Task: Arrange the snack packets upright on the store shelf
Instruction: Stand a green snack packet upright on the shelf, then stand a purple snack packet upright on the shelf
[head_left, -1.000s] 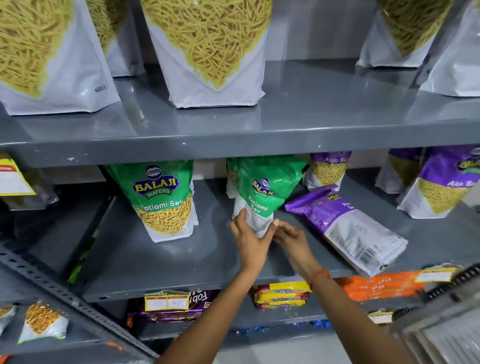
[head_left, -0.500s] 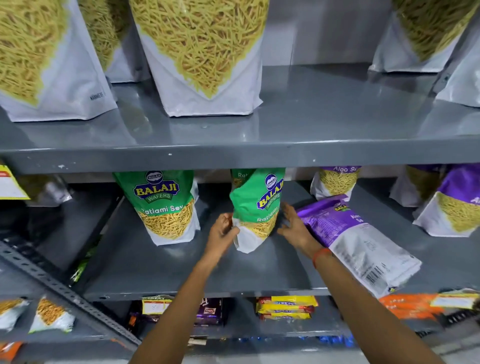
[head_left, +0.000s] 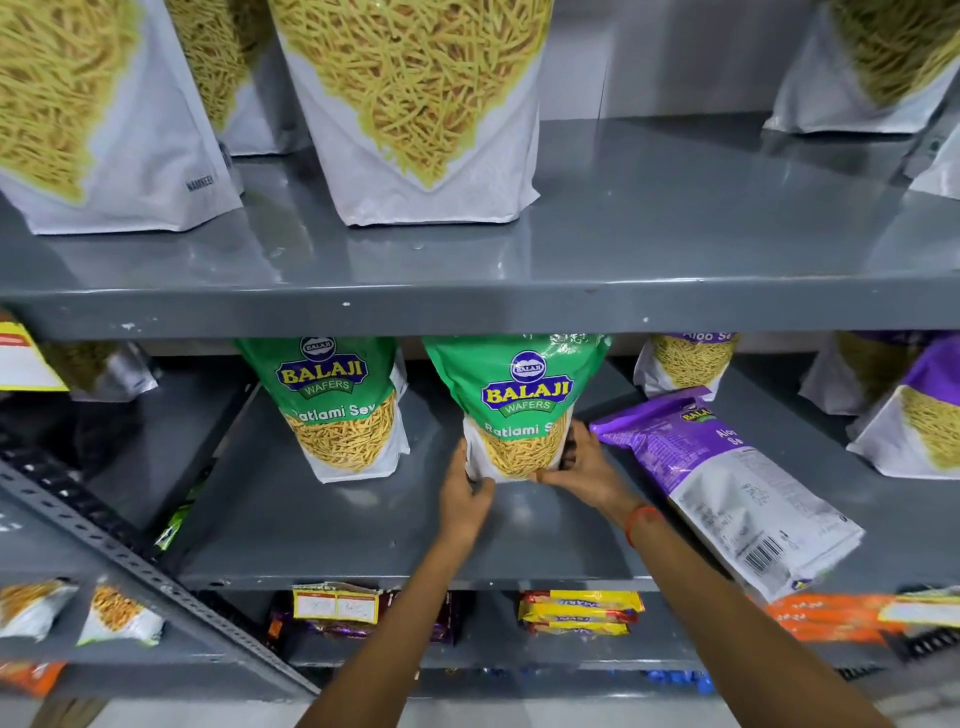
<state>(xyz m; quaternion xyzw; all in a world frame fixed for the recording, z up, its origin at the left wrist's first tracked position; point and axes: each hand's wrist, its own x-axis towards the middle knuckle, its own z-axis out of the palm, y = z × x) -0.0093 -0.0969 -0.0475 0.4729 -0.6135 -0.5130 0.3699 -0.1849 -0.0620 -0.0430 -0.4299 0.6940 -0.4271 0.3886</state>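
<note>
Head view: green packet (head_left: 519, 410) now faces front and stands upright on the middle shelf (head_left: 363, 535), beside the other green packet (head_left: 340, 410); a second ago it was turned edge-on and leaning. Left hand (head_left: 464, 499) and right hand (head_left: 582, 467) are both closed on its bottom corners, fingers wrapped round the base. Judgement: this packet is nearly placed; release should follow. Purple packet (head_left: 727, 488) lies flat just to the right, apparently the next to stand up. Hidden: packet tops behind the upper shelf's lip; right-edge packets cut off; lower-shelf labels blurred
</note>
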